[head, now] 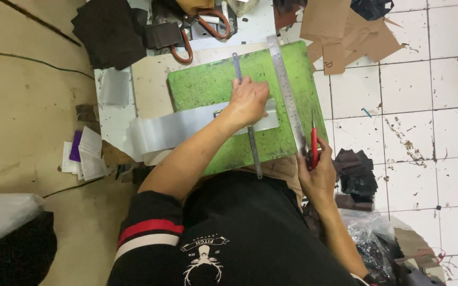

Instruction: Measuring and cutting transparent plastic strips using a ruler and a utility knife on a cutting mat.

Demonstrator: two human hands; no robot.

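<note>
Pressing flat, our left hand (247, 100) pins a narrow steel ruler (247, 114) across the grey strip (176, 130) on the green cutting mat (202, 85). Our right hand (318, 177) grips a red cutter (314, 145) beside the wide ruler (286, 92), at the mat's right edge.

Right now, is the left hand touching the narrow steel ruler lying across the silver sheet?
Touching. The head view shows the left hand pressed flat on the narrow steel ruler, which runs out from under it at both ends, across the silver sheet.
</note>
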